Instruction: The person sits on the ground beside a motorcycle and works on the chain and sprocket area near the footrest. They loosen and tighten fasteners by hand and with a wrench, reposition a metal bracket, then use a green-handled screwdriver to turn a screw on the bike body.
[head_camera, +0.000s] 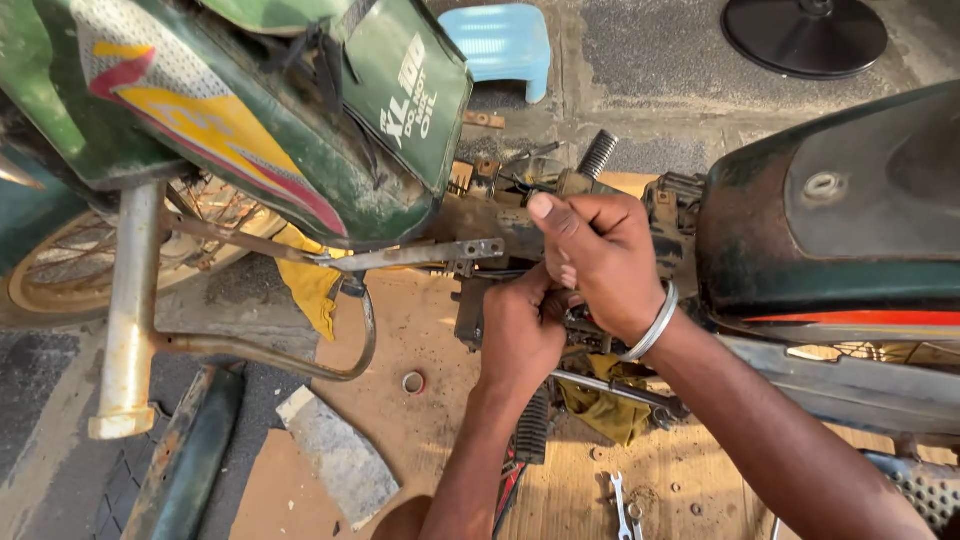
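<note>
Engine part (560, 300): rigid, greasy metal, likely heavy; my left hand (520, 335) and right hand (600, 260) clench it low.

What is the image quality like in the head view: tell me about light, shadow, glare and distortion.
Head view: hard sunlight, deep shadow beneath the green side panel; glare off the steel bangle and the fuel tank; wide-angle bending near the edges; both hands, left hand and right hand, sharp.

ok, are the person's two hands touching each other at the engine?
Touching. The head view shows the right hand with its fingers curled down onto the knuckles of the left hand, no gap between them, over the engine.
</note>
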